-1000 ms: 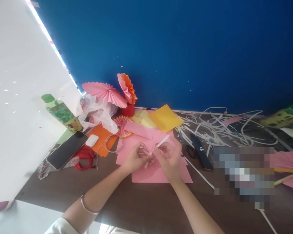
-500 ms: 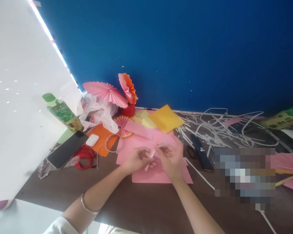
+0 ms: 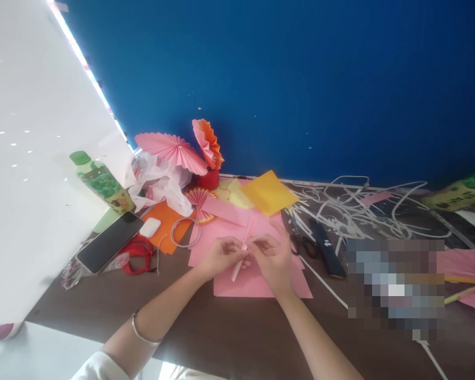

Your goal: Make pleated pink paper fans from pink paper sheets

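Where the two hands meet above the pink sheets, both are closed in a fingertip pinch on one narrow folded pink strip (image 3: pixel 243 248): the left hand (image 3: pixel 220 257) grips it from the left, the right hand (image 3: pixel 274 257) from the right, thumbs and forefingers touching the paper and nearly touching each other. The strip stands tilted, its pale lower end pointing down toward the person and its upper end fanning slightly toward the wall. It is held just clear of the pink paper sheets (image 3: pixel 257 282) lying flat on the brown table (image 3: pixel 229 338); whether its lower tip touches them cannot be told. Judged from the grip, the step in hand is the creasing or gathering of a pleated strip at its middle; the next move would call for a firm pinch kept at the centre so the pleats do not spring apart. Outward to the right lie scissors (image 3: pixel 301 244) and a dark flat tool (image 3: pixel 326 248), then a tangle of white paper offcuts (image 3: pixel 352 211). Behind the hands sit a yellow-orange sheet (image 3: pixel 268 192), a pink paper fan (image 3: pixel 170 150) and an orange fan (image 3: pixel 208 143). To the left are an orange sheet (image 3: pixel 164 224), a white earbud case (image 3: pixel 149 227), a phone (image 3: pixel 108 241) and a green-capped bottle (image 3: pixel 101 182). A bangle (image 3: pixel 142 333) circles the left wrist.
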Demonstrator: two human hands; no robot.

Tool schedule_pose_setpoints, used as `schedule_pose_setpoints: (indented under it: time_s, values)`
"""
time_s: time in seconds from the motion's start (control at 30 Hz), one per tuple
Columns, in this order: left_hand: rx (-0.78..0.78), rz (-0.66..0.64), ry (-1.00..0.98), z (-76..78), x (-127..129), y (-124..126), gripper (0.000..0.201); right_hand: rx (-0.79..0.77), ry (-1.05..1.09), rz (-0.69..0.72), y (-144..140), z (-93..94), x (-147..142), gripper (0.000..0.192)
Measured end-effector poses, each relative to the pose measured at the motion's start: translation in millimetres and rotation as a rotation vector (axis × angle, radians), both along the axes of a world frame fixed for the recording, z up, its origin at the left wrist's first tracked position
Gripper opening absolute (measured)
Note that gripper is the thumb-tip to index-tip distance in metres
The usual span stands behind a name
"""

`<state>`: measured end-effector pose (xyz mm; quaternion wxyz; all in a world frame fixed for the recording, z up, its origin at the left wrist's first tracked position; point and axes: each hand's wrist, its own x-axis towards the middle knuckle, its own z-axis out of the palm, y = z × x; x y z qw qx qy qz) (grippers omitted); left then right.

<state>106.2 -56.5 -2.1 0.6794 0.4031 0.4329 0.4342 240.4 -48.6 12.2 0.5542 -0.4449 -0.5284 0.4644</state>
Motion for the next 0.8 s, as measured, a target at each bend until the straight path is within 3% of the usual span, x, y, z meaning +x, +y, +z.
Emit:
schedule_pose_setpoints:
  time_s: [0.37, 0.8]
  values:
    - [0.003, -0.076, -0.010, 9.6, -1, -3, 0.038, -0.058, 0.051, 0.065, 2, 0.8, 3, 0.065]
    - [0.032, -0.078, -0.032, 8.7, 3, -4, 0.036, -0.002, -0.034, 0.001, 2, -0.6, 3, 0.057]
